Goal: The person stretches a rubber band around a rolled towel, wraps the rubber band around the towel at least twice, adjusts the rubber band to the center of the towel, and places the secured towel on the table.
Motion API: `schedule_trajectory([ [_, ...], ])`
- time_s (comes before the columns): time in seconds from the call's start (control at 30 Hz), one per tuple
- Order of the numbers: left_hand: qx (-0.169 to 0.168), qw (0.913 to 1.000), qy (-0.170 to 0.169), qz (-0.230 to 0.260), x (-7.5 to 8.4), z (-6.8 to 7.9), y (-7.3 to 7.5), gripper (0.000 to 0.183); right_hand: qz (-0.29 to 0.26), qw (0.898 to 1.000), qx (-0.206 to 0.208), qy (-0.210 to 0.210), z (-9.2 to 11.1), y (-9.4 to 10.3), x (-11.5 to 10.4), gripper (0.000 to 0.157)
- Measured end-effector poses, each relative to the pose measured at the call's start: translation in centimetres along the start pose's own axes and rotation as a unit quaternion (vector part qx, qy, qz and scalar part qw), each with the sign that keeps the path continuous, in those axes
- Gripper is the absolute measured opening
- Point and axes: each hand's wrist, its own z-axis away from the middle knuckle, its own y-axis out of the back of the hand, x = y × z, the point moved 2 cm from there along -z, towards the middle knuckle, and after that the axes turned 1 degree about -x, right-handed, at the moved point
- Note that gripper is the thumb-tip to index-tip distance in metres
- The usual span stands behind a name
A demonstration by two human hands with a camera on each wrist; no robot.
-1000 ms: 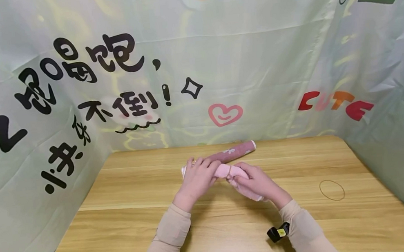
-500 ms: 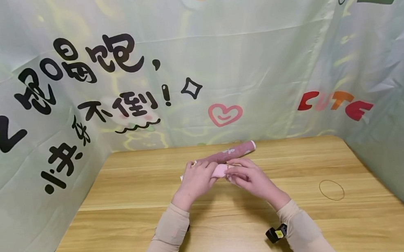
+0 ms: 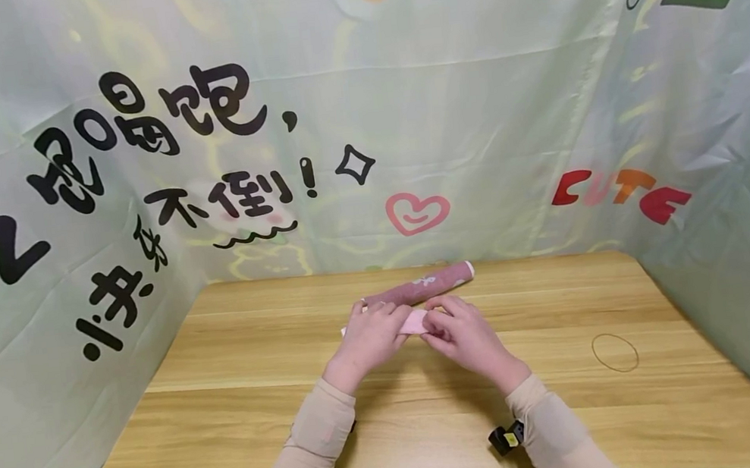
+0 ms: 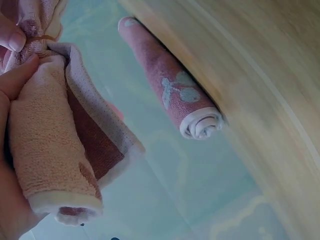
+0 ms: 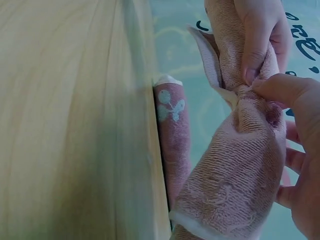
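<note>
Left fingers (image 3: 383, 315) and right fingers (image 3: 444, 321) grip a nubby pink towel roll (image 5: 232, 165), cinched narrow by a thin band (image 4: 44, 38)

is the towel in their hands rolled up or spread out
Mostly rolled up: the left wrist view shows the light pink towel as a tube, one flap sticking out.

The head view is facing forward and down from above and behind the left hand (image 3: 370, 337) and right hand (image 3: 466, 335). The wrist views are facing the hands from close range, both sharing the gathered, pale pink terry cloth (image 5: 232, 162) and, beyond the hands, the rolled mauve towel with pale blue motifs (image 4: 162, 75).
</note>
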Motion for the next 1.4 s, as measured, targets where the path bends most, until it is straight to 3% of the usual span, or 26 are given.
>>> schedule_trajectory([
  [0.57, 0.021, 0.9997, -0.008, 0.001, 0.3, 0.0, 0.3, 0.025, -0.037, 0.999, -0.014, -0.027, -0.1, 0.5, 0.3, 0.03],
  [0.73, 0.018, 0.9997, -0.014, 0.0, 0.5, 0.1, 0.2, 0.029, 0.006, 1.0, -0.014, -0.026, 0.1, -0.1, 0.2, 0.039],
  [0.87, 0.01, 0.9999, -0.012, 0.005, 0.8, 0.1, 0.2, 0.033, 0.043, 0.999, -0.012, -0.03, 0.1, -0.3, 0.1, 0.036],
  [1.1, 0.0, 0.9996, -0.004, 0.028, 0.6, 0.1, 0.2, 0.034, 0.051, 0.997, -0.036, -0.041, 0.0, 0.0, -0.1, 0.037],
  [1.23, 0.013, 0.9995, -0.004, 0.027, 0.2, 0.1, 0.3, 0.03, 0.022, 0.997, -0.056, -0.042, -0.1, 0.3, 0.1, 0.04],
  [1.4, 0.022, 0.9995, -0.008, 0.024, -0.3, 0.1, 0.2, 0.027, -0.065, 0.993, -0.08, -0.055, -0.1, 0.7, 0.4, 0.043],
])
